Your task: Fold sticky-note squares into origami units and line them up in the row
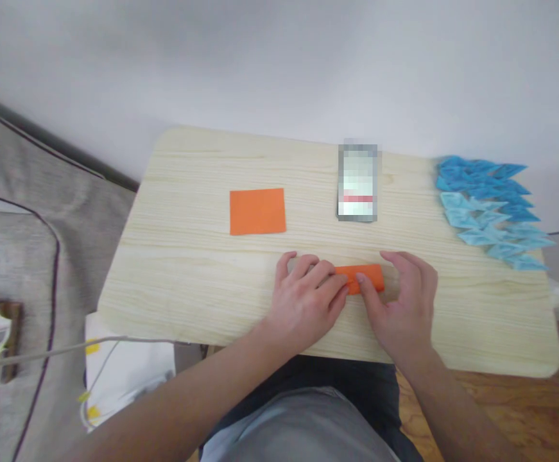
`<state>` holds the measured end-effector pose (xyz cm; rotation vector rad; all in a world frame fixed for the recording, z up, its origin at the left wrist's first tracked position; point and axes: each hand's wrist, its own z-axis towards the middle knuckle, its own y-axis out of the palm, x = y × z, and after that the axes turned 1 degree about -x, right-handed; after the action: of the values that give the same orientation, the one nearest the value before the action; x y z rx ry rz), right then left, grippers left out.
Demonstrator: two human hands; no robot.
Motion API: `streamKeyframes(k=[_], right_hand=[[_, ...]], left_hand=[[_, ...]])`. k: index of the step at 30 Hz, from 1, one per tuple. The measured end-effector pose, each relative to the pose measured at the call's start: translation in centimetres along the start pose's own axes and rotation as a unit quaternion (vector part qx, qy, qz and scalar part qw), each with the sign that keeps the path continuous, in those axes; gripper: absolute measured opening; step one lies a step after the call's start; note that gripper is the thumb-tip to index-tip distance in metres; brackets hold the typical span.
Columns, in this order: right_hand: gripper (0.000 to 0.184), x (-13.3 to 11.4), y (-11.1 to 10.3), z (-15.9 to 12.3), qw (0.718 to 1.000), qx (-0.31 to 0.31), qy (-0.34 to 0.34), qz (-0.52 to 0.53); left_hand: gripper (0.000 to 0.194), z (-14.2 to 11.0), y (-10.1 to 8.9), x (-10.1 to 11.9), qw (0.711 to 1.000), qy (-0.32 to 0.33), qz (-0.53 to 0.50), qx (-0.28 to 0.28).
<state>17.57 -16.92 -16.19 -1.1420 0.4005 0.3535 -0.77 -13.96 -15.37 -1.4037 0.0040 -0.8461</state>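
A narrow folded strip of orange paper (373, 277) lies on the table close to its front edge, between my hands. My left hand (305, 298) covers the strip's left end; its thumb and index finger are close together, pressing on the paper, and the other fingers are bent against the tabletop. With its thumb tip on the middle of the strip, my right hand (407, 301) has its fingers held apart from the thumb, around the strip's right end. Farther back on the left, a flat orange paper rectangle (257, 212) rests on the table.
A phone (357, 183) with a blurred-out screen lies at the back of the wooden table (187, 256). Several dark and light blue folded paper pieces (488, 208) are grouped at the right. A cable (139, 339) runs along the left front edge, beside a grey fabric surface (81, 256).
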Motion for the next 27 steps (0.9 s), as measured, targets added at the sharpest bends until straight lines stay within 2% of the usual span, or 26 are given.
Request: streamKeyframes(k=[4, 8, 13, 17, 21, 23, 27], right_hand=[[0.058, -0.4, 0.0, -1.1, 0.999, -0.028, -0.017, -0.035], [0.064, 1.7, -0.3, -1.9, 0.998, -0.022, -0.004, -0.062], [0.057, 3.8, -1.1, -2.2, 0.998, -0.018, -0.004, -0.06], [0.044, 3.0, -1.2, -1.9, 0.999, 0.009, -0.013, -0.043], [0.021, 1.5, -0.9, -1.8, 0.998, 0.039, -0.039, -0.042], [0.019, 1.2, -0.7, -1.9, 0.997, 0.018, -0.046, -0.054], [0.03, 1.5, -0.4, -2.3, 0.996, -0.04, -0.042, -0.069]], left_hand=[[0.018, -0.1, 0.0, 0.1, 1.0, 0.002, 0.005, 0.005], [0.019, -0.3, 0.0, 0.0, 1.0, 0.007, 0.008, 0.002], [0.018, -0.4, 0.0, -0.1, 1.0, 0.014, 0.007, 0.0], [0.018, -0.5, 0.1, -0.1, 1.0, 0.023, 0.01, 0.003], [0.019, -0.5, 0.1, 0.0, 0.999, 0.035, 0.013, 0.004], [0.019, -0.5, 0.2, 0.0, 0.999, 0.04, 0.016, 0.008], [0.02, -0.6, 0.1, -0.1, 0.999, 0.041, 0.015, 0.003]])
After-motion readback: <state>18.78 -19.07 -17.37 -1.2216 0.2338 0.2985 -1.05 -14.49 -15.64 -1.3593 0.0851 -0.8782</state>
